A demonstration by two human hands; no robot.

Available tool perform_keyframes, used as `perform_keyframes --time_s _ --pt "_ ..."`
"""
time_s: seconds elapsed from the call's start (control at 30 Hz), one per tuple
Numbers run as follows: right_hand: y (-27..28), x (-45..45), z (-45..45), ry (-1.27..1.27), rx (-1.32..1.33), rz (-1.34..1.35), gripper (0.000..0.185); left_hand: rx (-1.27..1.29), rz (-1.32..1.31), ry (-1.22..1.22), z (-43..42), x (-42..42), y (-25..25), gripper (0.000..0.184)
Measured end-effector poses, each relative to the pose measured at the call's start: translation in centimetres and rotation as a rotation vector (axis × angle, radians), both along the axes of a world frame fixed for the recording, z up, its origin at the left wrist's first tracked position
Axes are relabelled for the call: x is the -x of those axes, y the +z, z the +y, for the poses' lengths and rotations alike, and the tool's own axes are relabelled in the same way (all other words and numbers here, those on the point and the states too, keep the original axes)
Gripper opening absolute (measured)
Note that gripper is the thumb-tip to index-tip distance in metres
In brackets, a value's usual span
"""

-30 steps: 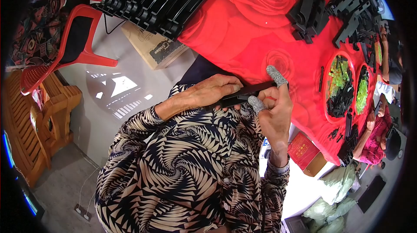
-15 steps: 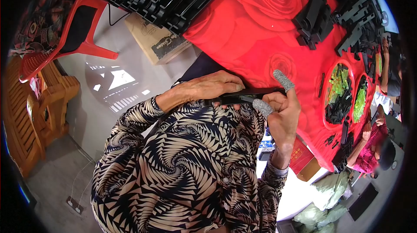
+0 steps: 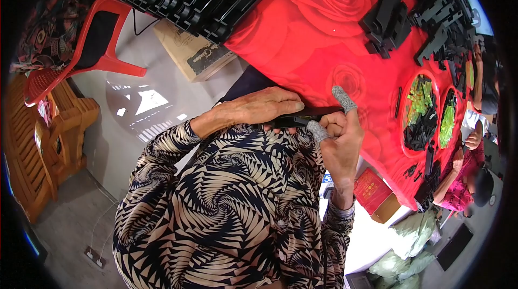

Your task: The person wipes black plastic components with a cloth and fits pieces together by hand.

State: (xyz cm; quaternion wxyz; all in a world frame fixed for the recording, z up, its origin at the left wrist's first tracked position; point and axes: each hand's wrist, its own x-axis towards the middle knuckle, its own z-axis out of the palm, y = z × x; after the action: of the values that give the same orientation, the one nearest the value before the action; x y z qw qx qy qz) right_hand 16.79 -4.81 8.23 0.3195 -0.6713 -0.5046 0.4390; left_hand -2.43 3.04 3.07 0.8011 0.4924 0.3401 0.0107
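The left hand (image 3: 258, 107) wrapped round a black plastic part (image 3: 287, 122) by the table's (image 3: 302, 78) near edge! The right hand (image 3: 341, 143), half-curled, gripped its other end, forefinger straight.

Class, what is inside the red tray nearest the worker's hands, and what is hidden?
The tray holds yellow-green pieces, mostly toward the picture's top, and black pieces toward the bottom. Their heap hides whatever lies beneath.

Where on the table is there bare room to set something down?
The widest bare patch of red cloth lies between the black racks and the black parts. A smaller one runs between the right hand and the thin black strip beside the larger red bowl. The picture's upper right and the bowl area look crowded.
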Motion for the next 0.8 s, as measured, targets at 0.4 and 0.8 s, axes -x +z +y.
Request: perform_keyframes --time_s 0.4,0.8 --pt "-0.5 1.8 -1.2 -0.129 -0.108 -0.132 0.082 -0.475 0.003 -0.061 -0.9 0.2 0.3 0.050" --pt "-1.0 2.4 -1.1 -0.174 -0.155 -0.100 0.075 -0.911 0.201 0.158 -3.9 -0.6 -0.3 0.027"
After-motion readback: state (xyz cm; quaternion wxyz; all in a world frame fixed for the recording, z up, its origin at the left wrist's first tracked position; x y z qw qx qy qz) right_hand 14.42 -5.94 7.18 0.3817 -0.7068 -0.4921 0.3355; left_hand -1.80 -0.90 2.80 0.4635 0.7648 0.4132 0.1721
